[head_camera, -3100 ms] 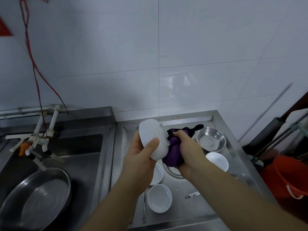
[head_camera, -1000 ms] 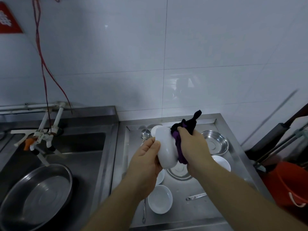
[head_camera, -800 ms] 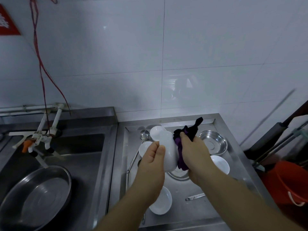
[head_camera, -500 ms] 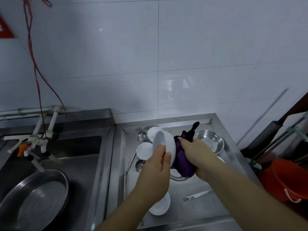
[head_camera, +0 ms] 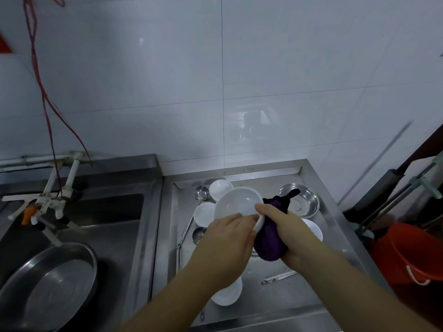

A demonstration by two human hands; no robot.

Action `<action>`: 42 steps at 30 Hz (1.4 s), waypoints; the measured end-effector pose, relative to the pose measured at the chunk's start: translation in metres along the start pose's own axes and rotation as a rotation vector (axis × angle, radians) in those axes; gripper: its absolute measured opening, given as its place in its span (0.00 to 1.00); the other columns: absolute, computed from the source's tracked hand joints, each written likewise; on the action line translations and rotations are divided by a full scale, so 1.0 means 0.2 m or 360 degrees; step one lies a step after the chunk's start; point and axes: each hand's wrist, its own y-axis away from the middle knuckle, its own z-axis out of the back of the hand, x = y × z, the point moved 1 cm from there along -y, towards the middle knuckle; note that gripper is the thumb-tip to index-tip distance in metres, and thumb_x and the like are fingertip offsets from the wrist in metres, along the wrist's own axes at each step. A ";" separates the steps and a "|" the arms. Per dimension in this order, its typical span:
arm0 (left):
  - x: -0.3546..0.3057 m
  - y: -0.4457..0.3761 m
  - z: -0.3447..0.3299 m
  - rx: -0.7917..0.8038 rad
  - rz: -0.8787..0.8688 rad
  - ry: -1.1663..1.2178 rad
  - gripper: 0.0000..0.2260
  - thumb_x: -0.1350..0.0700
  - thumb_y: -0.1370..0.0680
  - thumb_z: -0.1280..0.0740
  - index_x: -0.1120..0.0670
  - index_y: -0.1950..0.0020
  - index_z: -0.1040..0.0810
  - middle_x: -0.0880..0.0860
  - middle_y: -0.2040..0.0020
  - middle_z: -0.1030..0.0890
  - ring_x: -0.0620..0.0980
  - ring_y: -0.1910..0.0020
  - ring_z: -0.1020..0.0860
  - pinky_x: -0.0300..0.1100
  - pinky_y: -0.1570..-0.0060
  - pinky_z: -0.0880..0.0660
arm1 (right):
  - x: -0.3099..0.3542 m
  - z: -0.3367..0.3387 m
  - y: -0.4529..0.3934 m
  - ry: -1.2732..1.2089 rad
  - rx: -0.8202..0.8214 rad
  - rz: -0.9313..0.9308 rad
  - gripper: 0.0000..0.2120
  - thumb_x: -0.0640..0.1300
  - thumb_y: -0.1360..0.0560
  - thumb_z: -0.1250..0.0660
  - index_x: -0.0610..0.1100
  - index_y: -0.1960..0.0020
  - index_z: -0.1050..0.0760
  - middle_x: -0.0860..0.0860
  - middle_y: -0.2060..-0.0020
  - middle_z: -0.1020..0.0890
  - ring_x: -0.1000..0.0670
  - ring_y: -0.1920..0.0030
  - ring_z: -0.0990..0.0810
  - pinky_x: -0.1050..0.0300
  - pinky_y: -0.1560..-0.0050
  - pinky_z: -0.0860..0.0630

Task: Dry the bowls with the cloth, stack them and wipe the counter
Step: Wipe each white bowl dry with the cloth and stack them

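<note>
Drying step: left hand [head_camera: 230, 245] grips the near rim of a white bowl [head_camera: 237, 204] held above the tabletop [head_camera: 282, 298], fingers curled on it, while right hand [head_camera: 290, 233] has fingers wrapped round a bunched purple cloth [head_camera: 269, 245] pressed to the bowl's outside, thumb on the rim. Next probably calls for wiping inside, then stacking. Bowl is plain, glossy, tilted mouth toward camera; other bowls [head_camera: 203, 210] sit unstacked below.
</note>
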 end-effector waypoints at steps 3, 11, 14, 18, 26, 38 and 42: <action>-0.02 -0.02 -0.04 -0.0192 0.0187 0.0043 0.18 0.44 0.14 0.49 0.45 0.30 0.25 0.42 0.30 0.22 0.41 0.25 0.33 0.46 0.20 0.45 | -0.02 0.05 -0.02 -0.0183 0.0023 -0.0099 0.22 0.48 0.30 0.21 0.39 0.39 0.17 0.38 0.45 0.13 0.39 0.48 0.12 0.44 0.52 0.15; 0.08 -0.18 -0.19 -0.0292 0.1163 0.1419 0.10 0.47 0.13 0.41 0.42 0.36 0.21 0.47 0.42 0.17 0.50 0.42 0.18 0.49 0.44 0.17 | -0.04 0.32 -0.09 -0.0348 0.0023 -0.0168 0.26 0.47 0.32 0.22 0.41 0.35 0.19 0.42 0.43 0.13 0.43 0.46 0.12 0.51 0.56 0.14; 0.04 -0.27 -0.31 -0.0242 0.1421 0.1788 0.11 0.52 0.13 0.39 0.45 0.38 0.18 0.52 0.42 0.15 0.54 0.44 0.16 0.43 0.55 0.16 | -0.02 0.49 -0.16 -0.0288 -0.0012 -0.0211 0.27 0.46 0.33 0.21 0.41 0.36 0.19 0.42 0.42 0.13 0.42 0.44 0.12 0.50 0.54 0.15; 0.04 -0.32 -0.41 -0.0224 0.1568 0.2000 0.11 0.57 0.15 0.36 0.47 0.40 0.16 0.53 0.44 0.13 0.54 0.49 0.13 0.42 0.57 0.17 | -0.02 0.63 -0.22 -0.0077 -0.0141 -0.0123 0.19 0.41 0.28 0.22 0.41 0.38 0.18 0.40 0.46 0.12 0.39 0.50 0.12 0.48 0.55 0.16; -0.10 -0.59 -0.81 -0.0018 0.1770 0.2010 0.11 0.60 0.17 0.33 0.49 0.39 0.16 0.56 0.43 0.13 0.58 0.46 0.13 0.48 0.54 0.15 | 0.03 1.08 -0.42 0.0080 -0.0471 -0.0161 0.11 0.37 0.25 0.23 0.42 0.44 0.17 0.40 0.54 0.12 0.35 0.52 0.13 0.38 0.55 0.14; -0.12 -0.92 -1.39 0.0101 0.2161 0.1889 0.07 0.60 0.16 0.34 0.56 0.39 0.21 0.59 0.41 0.19 0.55 0.44 0.18 0.52 0.50 0.14 | 0.01 1.59 -0.87 0.0806 -0.0686 -0.0209 0.13 0.39 0.31 0.20 0.40 0.48 0.17 0.41 0.57 0.14 0.39 0.57 0.14 0.39 0.54 0.15; -0.11 -0.96 -1.51 0.0075 0.2243 0.1848 0.05 0.61 0.17 0.33 0.56 0.42 0.20 0.60 0.41 0.18 0.58 0.42 0.17 0.59 0.45 0.15 | -0.04 1.67 -1.01 0.0995 -0.0703 -0.0223 0.14 0.39 0.31 0.22 0.40 0.47 0.19 0.43 0.57 0.17 0.39 0.54 0.17 0.42 0.50 0.18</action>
